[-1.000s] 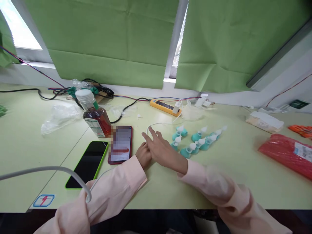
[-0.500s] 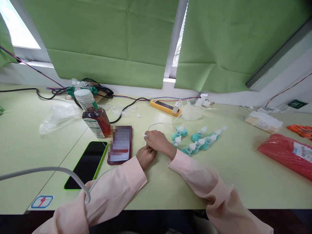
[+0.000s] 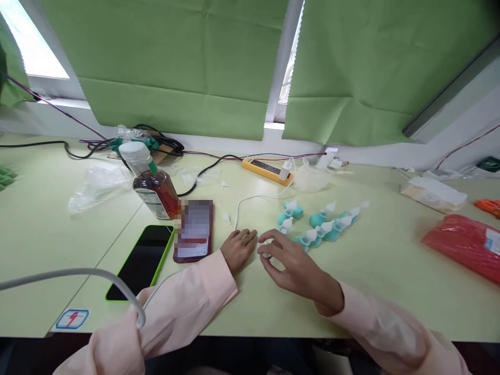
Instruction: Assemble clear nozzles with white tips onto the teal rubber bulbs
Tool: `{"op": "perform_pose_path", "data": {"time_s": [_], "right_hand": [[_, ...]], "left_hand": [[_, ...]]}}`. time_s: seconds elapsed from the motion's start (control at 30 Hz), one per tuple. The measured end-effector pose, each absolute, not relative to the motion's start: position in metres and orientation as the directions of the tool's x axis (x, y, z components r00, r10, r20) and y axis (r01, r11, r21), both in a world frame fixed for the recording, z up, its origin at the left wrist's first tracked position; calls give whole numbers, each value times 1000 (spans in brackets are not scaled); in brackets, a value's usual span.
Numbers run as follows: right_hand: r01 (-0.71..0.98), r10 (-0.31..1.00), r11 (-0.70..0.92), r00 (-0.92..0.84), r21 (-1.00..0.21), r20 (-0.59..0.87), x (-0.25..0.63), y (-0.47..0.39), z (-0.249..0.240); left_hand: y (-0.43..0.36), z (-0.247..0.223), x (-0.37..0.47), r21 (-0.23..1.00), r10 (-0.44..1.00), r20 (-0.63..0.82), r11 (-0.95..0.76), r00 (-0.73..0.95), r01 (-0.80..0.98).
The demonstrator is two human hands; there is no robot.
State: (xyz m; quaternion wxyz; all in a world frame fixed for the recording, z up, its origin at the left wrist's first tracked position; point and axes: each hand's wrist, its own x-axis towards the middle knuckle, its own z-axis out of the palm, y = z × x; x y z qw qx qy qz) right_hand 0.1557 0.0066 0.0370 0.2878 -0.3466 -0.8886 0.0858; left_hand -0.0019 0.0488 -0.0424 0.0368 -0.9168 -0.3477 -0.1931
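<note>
Beneath the bent fingers of the left hand (image 3: 237,251), which lies palm down, a white cable (image 3: 250,197) runs in from beyond; whether those fingers clasp its end or merely rest on it, I cannot tell. The cable looks light and limp, so its end would be a surer hold than the loose length. Just right of these fingertips, the right hand (image 3: 294,264) curls thumb and fingers round a small white piece (image 3: 266,255), apparently pinching it; mostly hidden, it is probably light and easily dropped, best taken by its sides. Around them, well left of the left fingers, lies a clear plastic bag (image 3: 99,185), then a green-edged phone (image 3: 142,258), a bottle (image 3: 155,194) and, nearest, a red-cased phone (image 3: 198,229) limiting room there. A white scrap (image 3: 227,219) lies just past the left fingertips, a yellow power strip (image 3: 266,171) farther beyond. Beyond and right of the right fingertips, turquoise pieces (image 3: 331,235) with whitish tips cluster close enough to be knocked; their smooth, round bodies would likely give the better grip. A red packet (image 3: 461,242) lies well to the right, out of the way
</note>
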Motion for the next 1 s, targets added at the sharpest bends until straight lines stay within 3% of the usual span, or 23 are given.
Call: {"op": "perform_pose_path", "data": {"time_s": [0.17,0.3,0.33,0.4,0.47,0.53,0.63,0.77,1.0], "right_hand": [[421,709,704,-373,-571,599,166,-5,5],[271,898,439,-173,-857,405,162,-9,-12],[209,932,355,-153,-911,328,161,-9,-13],[65,975,192,-128,-979,183,159,-7,-14],[-53,988,73,-132,-996,80,158,-5,-13],[-107,987,20,-155,-994,37,158,-2,-12],[-134,986,3,-166,-991,25,158,0,-11],[-179,989,10,-145,-984,36,158,0,-12],[-240,991,24,-119,-971,54,155,-4,-15]], "left_hand": [[48,-40,-4,173,680,417,-711,603,682],[38,-28,-2,322,764,482,-610,429,724],[36,-24,-1,409,796,484,-573,364,710],[32,-15,2,812,927,340,-376,161,447],[30,-9,4,987,987,112,-124,113,105],[31,-5,5,990,984,-47,68,173,-121],[32,-3,4,951,951,-105,181,291,-250],[31,-3,3,948,942,-34,136,335,-287],[31,-6,3,949,965,-121,181,234,-258]]}}
